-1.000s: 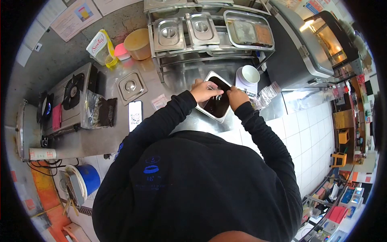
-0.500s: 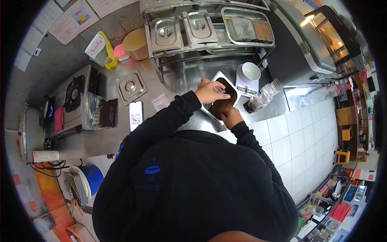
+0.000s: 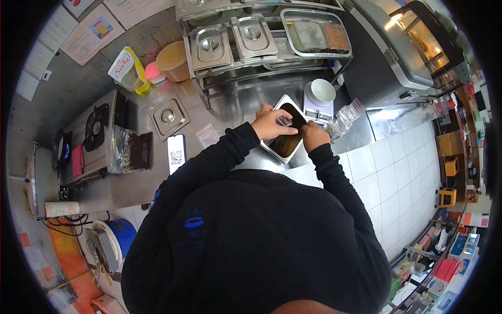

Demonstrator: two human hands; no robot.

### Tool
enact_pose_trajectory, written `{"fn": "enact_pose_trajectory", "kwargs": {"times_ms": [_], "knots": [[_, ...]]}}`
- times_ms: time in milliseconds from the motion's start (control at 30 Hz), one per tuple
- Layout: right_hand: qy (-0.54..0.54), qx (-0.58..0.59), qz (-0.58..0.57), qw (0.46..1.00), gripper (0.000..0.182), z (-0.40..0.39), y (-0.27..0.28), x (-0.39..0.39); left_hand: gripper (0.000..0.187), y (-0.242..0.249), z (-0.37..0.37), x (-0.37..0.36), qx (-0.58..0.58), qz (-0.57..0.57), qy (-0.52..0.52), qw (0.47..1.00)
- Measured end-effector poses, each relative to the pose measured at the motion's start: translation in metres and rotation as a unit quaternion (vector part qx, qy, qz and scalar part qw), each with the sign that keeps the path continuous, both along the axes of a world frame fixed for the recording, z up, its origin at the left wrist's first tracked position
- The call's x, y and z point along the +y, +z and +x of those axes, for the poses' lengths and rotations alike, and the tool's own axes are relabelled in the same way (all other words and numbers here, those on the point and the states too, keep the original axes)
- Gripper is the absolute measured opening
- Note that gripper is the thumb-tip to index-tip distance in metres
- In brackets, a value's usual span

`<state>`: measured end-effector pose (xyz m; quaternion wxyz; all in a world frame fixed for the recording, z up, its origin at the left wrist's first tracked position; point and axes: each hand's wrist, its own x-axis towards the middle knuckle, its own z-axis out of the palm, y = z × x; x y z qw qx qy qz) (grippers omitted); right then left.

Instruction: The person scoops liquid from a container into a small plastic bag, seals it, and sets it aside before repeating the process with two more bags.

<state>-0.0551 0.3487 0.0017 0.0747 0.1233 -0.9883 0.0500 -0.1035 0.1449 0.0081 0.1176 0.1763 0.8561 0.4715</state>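
Note:
A deep metal container (image 3: 296, 153) with dark contents stands on the steel counter in front of me. My left hand (image 3: 273, 123) is curled round a small clear cup (image 3: 284, 121) over the container's left side. Over its right rim, my right hand (image 3: 315, 136) is closed in a fist-like grip; whatever it holds is hidden by the fingers. Just beyond the container on the right sits a digital scale (image 3: 318, 114) with a white bowl (image 3: 322, 92) on top. A stack of clear plastic cups (image 3: 346, 119) lies beside the scale.
A shelf with lidded steel pans (image 3: 210, 46) spans the back. To the left are a metal lid (image 3: 170, 116), a phone (image 3: 177, 152), a small packet (image 3: 207, 135) and a gas stove (image 3: 91, 131). A dark appliance (image 3: 371, 57) stands at the back right.
My right hand has moved right and up, from the container's near part to its right rim. My left hand stays over the container with the cup. The view has shifted slightly.

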Motion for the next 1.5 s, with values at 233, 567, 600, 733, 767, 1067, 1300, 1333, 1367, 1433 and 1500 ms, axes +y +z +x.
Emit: {"fn": "enact_pose_trajectory", "kwargs": {"times_ms": [233,567,600,733,767,1067,1300,1333,1367,1433,1500], "knots": [[0.008,-0.120,-0.070,0.990,0.012,0.023,-0.027,-0.006,0.058,0.002,0.001,0.003,0.003,-0.010,0.006,1.000],[-0.043,-0.198,-0.384,0.901,0.020,0.021,-0.043,-0.030,0.059,0.001,0.001,0.002,-0.002,-0.025,0.032,0.999],[-0.046,-0.209,-0.404,0.889,0.019,0.019,-0.047,-0.027,0.058,0.000,-0.001,0.001,0.012,-0.037,0.040,0.998],[-0.052,-0.229,-0.481,0.845,0.017,0.023,-0.057,-0.013,0.055,-0.001,-0.016,-0.016,-0.077,0.058,0.018,0.995],[-0.058,-0.241,-0.482,0.841,0.017,0.024,-0.055,-0.007,0.053,-0.001,-0.020,-0.021,-0.123,0.102,0.016,0.987],[-0.079,-0.210,-0.492,0.841,0.015,0.015,-0.023,0.020,0.054,-0.002,-0.008,-0.056,-0.297,0.303,0.032,0.905],[-0.064,-0.132,-0.475,0.867,0.018,0.003,0.032,0.011,0.085,-0.005,0.008,-0.049,0.128,0.058,0.041,0.989],[-0.055,-0.109,-0.469,0.875,0.019,0.002,0.042,0.008,0.086,-0.008,0.007,-0.045,0.151,0.057,0.054,0.985],[-0.057,-0.107,-0.468,0.875,0.019,0.003,0.053,0.006,0.087,-0.010,0.006,-0.039,0.174,0.057,0.068,0.981],[-0.024,-0.043,-0.456,0.889,0.018,0.003,0.068,0.001,0.088,-0.013,0.002,-0.030,0.200,0.074,0.083,0.973],[0.007,0.016,-0.414,0.910,0.015,0.010,0.095,-0.009,0.086,-0.013,-0.004,-0.023,0.205,0.108,0.088,0.969]]}}
